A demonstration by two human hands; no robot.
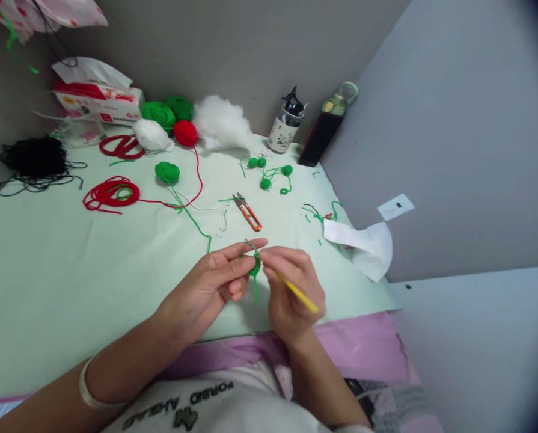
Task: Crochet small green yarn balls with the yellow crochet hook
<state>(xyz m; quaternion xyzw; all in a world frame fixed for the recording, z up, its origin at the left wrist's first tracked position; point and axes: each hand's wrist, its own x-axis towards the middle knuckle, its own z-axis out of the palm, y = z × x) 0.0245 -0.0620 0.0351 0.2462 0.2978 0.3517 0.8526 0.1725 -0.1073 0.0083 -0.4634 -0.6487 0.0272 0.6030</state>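
Observation:
My left hand pinches a small green crochet piece between thumb and fingers, with a loose green tail hanging below it. In my right hand is a crochet hook with a yellow handle; its tip meets the green piece, hidden by my fingers. Green yarn runs from a small green ball toward my left hand. Just beyond my hands lie orange thread snips, beside a small bundle of white yarn.
At the back stand a tissue box, yarn balls, white stuffing, a pen cup and a bottle. Red yarn, black yarn and red scissors lie left. Small green crochet balls and crumpled tissue lie right.

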